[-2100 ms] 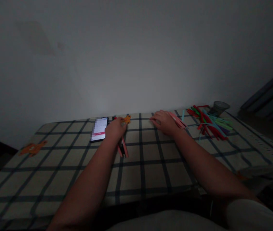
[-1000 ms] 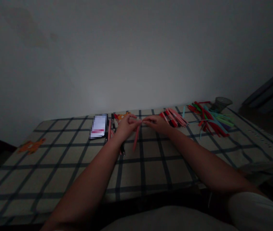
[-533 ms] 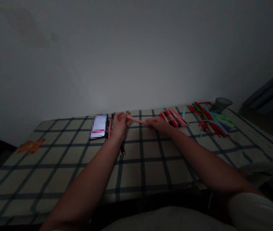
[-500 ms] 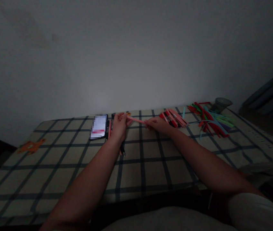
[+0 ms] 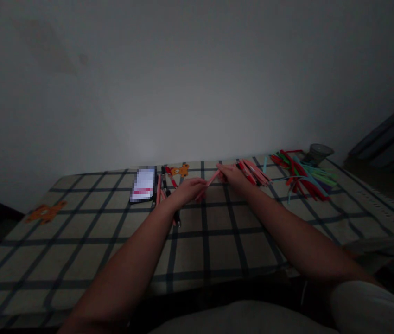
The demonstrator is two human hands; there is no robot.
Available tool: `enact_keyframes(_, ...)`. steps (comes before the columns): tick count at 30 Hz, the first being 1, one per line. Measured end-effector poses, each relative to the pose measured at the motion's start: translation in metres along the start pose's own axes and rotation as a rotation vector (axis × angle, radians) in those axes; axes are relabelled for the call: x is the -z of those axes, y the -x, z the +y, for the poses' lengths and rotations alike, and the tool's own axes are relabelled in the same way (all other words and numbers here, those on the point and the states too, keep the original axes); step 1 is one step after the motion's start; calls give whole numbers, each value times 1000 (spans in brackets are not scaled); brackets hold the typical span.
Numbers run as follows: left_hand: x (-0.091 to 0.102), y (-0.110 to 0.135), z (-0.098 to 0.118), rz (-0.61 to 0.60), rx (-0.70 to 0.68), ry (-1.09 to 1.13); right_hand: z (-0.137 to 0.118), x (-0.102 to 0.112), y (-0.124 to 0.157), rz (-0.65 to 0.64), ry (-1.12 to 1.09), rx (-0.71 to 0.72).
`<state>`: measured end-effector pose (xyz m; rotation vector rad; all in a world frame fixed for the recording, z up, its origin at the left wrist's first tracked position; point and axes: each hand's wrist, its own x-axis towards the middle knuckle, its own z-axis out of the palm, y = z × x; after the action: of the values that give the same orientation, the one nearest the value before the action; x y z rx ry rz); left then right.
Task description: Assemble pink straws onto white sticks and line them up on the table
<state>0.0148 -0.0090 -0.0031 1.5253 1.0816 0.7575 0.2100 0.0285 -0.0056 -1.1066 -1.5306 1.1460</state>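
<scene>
Both hands meet over the far middle of a checked tablecloth (image 5: 218, 241). My left hand (image 5: 187, 190) and my right hand (image 5: 232, 175) each pinch one end of a pink pen (image 5: 210, 180), which slants between them. A pile of pink and red pens (image 5: 252, 170) lies just right of my right hand. Several pens (image 5: 164, 188) lie beside my left hand, next to a lit phone (image 5: 143, 184). An orange bear-shaped piece (image 5: 179, 170) sits behind them.
A heap of red, green and blue strips (image 5: 303, 174) lies at the far right, with a dark cup (image 5: 317, 153) behind it. Another orange bear shape (image 5: 46, 212) lies at the left edge. A bare wall stands right behind the table.
My left hand has come down and forward from the bear piece. The pink pen, level between both hands before, now slants up to the right, and my right hand has shifted back.
</scene>
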Motion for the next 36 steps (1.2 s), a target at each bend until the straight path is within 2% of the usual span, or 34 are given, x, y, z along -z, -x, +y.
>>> enact_keyframes(4,-3,1,0,7,-26,-227,-4,-2,3,-50,85,35)
enact_keyframes(10,0,-1,-6,24,-100,-205,5,-1,3,-163,159,27)
enact_keyframes(16,1,-2,-12,35,-123,-294,12,-4,2,-271,205,54)
enact_keyframes(29,1,3,-4,-106,-60,-145,5,-2,4,-313,230,42)
enact_keyframes(36,1,9,4,-205,10,40,4,1,3,-325,230,152)
